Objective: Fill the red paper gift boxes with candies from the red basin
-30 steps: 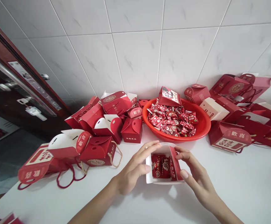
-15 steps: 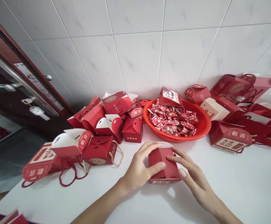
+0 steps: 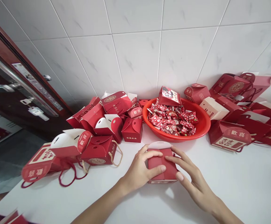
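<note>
A small red paper candy box (image 3: pixel 157 176) sits on the white table, between my two hands. Its top panels lie flat, and a rounded flap (image 3: pixel 159 145) with a pale inner side stands up at its far edge. My left hand (image 3: pixel 141 168) grips the box from the left, with thumb and a finger pressing on the top. My right hand (image 3: pixel 191 174) holds the right side, one fingertip on the top panel and the thumb at the near right corner. The inside of the box is hidden.
Behind the box stands a red plastic basin (image 3: pixel 177 136) full of wrapped candies (image 3: pixel 170 119), with a red picture box (image 3: pixel 170 95) on top. Several red gift boxes (image 3: pixel 99 151) crowd the left, and more (image 3: pixel 230 137) the right. A tiled wall (image 3: pixel 135 62) closes the back.
The open seam between the top panels has closed, and they now lie flat together. My left fingers have come onto the top. The far rounded flap shows more fully.
</note>
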`<state>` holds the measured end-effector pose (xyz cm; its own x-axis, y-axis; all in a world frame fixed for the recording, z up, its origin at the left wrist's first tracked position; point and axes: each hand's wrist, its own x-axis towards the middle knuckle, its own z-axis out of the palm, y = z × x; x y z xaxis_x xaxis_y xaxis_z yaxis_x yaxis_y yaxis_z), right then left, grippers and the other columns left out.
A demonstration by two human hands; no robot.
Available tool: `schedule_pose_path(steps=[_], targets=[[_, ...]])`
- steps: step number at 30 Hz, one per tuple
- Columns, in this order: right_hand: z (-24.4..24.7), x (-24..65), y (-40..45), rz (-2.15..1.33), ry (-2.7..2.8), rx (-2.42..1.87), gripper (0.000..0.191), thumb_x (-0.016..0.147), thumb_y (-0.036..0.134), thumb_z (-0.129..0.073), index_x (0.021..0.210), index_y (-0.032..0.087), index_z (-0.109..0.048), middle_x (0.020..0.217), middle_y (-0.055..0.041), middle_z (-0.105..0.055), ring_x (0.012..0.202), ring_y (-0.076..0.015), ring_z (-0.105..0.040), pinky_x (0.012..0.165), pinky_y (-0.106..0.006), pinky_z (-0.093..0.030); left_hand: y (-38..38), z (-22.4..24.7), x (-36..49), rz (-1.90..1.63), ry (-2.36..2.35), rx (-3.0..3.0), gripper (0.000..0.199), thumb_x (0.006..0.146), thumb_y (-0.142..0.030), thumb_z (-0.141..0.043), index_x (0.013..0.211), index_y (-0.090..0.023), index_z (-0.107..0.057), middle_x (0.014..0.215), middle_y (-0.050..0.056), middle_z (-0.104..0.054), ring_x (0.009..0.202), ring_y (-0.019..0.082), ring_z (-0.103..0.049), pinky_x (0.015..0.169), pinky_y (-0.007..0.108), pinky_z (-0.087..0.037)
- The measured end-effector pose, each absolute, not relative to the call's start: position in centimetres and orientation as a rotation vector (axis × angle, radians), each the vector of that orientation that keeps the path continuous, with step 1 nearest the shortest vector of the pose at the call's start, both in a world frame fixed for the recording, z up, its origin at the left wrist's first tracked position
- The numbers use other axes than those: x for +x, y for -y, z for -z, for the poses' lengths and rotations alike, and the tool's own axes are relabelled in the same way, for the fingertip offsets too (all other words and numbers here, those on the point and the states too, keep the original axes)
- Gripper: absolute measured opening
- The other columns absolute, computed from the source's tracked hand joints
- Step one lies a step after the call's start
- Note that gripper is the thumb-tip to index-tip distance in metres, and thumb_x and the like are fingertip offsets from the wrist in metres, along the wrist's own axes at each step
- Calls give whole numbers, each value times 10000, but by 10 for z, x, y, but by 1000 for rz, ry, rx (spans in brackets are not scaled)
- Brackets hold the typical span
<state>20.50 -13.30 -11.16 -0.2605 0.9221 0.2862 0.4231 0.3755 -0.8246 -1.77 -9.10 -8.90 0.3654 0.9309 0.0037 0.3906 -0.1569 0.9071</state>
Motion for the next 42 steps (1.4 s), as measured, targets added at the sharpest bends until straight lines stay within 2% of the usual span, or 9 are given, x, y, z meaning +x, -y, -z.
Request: schedule_pose_path(steps=[4, 11, 17, 23, 26, 29, 32, 37, 42], targets=[[112, 205, 134, -796, 1844, -1171, 424, 1000, 498, -517, 1345, 308, -672, 1599, -137, -444, 1458, -346, -448, 1122, -506, -470, 92, 90, -19, -758, -1180, 1756, 362, 874, -479, -707, 1144, -247, -771, 1262, 134, -607, 1248, 328, -573, 1128, 516, -411], [113, 207, 134, -792, 1871, -1169, 438, 1008, 504, -498, 1372, 315, -652, 1608, -133, -431, 1467, -339, -436, 1127, -510, -465, 90, 93, -18, -713, -1227, 1729, 298, 817, -406, -760, 1073, -259, -803, 1312, 145, -588, 1304, 379, -528, 1150, 556, -371], [115, 205, 135, -787, 1893, -1174, 442, 1023, 489, -471, 1400, 320, -631, 1626, -121, -405, 1488, -333, -404, 1147, -521, -441, 90, 93, -17, -720, -1235, 1728, 249, 833, -383, -738, 1040, -260, -806, 1234, 130, -641, 1238, 358, -577, 1121, 541, -406], [115, 207, 135, -821, 1873, -1170, 450, 1034, 513, -428, 1386, 324, -634, 1632, -117, -397, 1486, -326, -408, 1150, -529, -433, 89, 97, -19, -758, -1166, 1801, 293, 909, -469, -647, 1071, -272, -791, 1107, 105, -714, 1287, 361, -540, 1155, 565, -356], [113, 208, 135, -821, 1858, -1163, 435, 1033, 504, -440, 1397, 346, -619, 1631, -100, -403, 1487, -318, -408, 1138, -510, -452, 88, 97, -21, -745, -1138, 1822, 274, 938, -424, -614, 1093, -274, -781, 1121, 91, -726, 1275, 339, -554, 1178, 547, -332], [111, 209, 135, -807, 1863, -1139, 414, 1024, 485, -475, 1386, 349, -625, 1629, -93, -410, 1478, -314, -424, 1128, -478, -469, 87, 95, -22, -782, -1098, 1823, 249, 935, -358, -613, 1106, -272, -772, 1159, 86, -712, 1194, 305, -606, 1122, 493, -416], [110, 210, 134, -784, 1870, -1110, 413, 1017, 471, -503, 1390, 339, -619, 1626, -101, -414, 1471, -310, -435, 1120, -452, -480, 88, 94, -22, -838, -1075, 1810, 243, 932, -362, -626, 1109, -279, -771, 1146, 82, -696, 1138, 282, -631, 1052, 442, -480], [111, 210, 134, -750, 1888, -1097, 413, 1010, 462, -525, 1393, 334, -609, 1619, -110, -422, 1464, -303, -448, 1124, -452, -474, 89, 93, -23, -860, -1073, 1797, 235, 926, -382, -649, 1096, -292, -783, 1139, 75, -686, 1119, 268, -643, 1037, 416, -493], [112, 209, 134, -734, 1917, -1087, 398, 1016, 432, -526, 1392, 327, -606, 1622, -111, -417, 1468, -286, -444, 1081, -400, -518, 89, 92, -22, -781, -1139, 1817, 239, 899, -344, -664, 1088, -287, -798, 1105, 78, -708, 1139, 294, -632, 1079, 465, -457]])
